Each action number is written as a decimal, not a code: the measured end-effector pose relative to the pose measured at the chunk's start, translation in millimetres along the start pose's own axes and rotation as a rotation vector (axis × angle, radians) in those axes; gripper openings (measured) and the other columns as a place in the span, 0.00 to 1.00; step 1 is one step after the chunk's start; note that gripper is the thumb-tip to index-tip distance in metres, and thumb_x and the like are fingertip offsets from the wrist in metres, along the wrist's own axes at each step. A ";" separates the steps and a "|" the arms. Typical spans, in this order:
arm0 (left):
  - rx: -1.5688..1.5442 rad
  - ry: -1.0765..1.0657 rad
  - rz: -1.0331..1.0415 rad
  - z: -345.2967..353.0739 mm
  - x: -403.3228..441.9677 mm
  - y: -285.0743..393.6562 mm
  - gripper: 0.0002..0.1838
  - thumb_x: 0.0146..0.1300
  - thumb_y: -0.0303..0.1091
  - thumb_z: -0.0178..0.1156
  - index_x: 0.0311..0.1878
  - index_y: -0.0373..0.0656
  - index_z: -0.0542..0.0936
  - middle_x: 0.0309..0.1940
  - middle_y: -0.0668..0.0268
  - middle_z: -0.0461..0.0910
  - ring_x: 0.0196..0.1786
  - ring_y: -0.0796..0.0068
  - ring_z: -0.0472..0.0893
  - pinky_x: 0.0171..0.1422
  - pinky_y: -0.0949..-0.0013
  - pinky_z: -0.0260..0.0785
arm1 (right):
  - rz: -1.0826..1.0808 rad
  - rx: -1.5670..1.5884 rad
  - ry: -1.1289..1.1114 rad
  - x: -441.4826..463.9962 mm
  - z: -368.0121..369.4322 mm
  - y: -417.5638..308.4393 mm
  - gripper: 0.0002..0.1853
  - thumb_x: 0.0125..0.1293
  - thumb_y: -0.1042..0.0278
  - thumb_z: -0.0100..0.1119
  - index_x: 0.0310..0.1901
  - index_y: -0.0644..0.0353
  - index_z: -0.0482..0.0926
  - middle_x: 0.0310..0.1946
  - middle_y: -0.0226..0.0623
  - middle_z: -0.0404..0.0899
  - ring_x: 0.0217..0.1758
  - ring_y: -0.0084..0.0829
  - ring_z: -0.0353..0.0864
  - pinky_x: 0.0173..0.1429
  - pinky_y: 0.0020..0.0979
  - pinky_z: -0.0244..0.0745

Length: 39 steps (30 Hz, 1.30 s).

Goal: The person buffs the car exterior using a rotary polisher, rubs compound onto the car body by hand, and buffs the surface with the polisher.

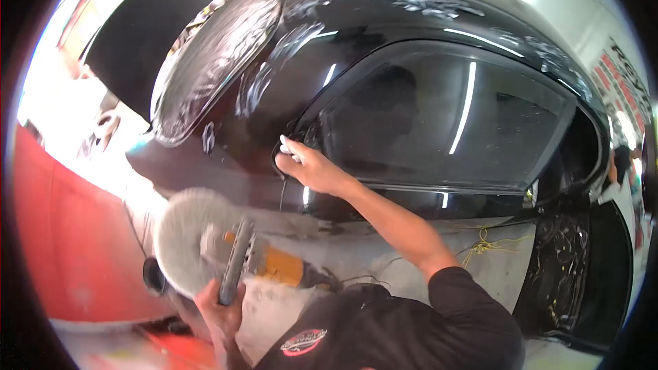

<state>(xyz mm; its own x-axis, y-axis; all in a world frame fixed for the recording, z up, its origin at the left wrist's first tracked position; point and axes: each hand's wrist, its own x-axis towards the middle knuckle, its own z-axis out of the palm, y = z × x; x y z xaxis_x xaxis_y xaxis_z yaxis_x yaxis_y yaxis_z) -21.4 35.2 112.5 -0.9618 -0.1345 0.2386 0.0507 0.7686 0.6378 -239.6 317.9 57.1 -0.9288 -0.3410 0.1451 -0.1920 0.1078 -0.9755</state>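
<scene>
One yellow power polisher (281, 267) was gripped at its grey bar (238, 260) by the left hand (223, 307); the round pale pad (184, 236) ahead was best kept off the right hand (314, 168), hold unclear.

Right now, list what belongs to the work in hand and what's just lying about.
Part of the work:
- yellow polisher
- whitish polishing pad, blurred
- black car
- whitish smears on its paint
- crinkled plastic film, probably masking

Apparently just lying or hanging about:
- tangled yellow wire
- wall banner
</scene>
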 end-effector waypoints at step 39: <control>-0.876 0.106 0.068 59.1 127.9 -69.5 0.08 0.58 0.22 0.69 0.30 0.37 0.77 0.22 0.73 0.74 0.26 0.87 0.70 0.30 0.79 0.62 | 0.492 -0.151 0.259 -206.8 133.4 41.1 0.51 0.53 0.67 0.77 0.75 0.61 0.55 0.56 0.56 0.81 0.61 0.47 0.82 0.64 0.40 0.77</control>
<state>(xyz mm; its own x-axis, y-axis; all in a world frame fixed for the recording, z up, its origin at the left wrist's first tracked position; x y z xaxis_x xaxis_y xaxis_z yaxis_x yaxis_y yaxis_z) -163.9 1.6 55.5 -0.9212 -0.1968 0.3356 0.3369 0.0281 0.9411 -13.2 268.2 -35.1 -0.9639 0.0209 -0.2655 0.2570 0.3346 -0.9066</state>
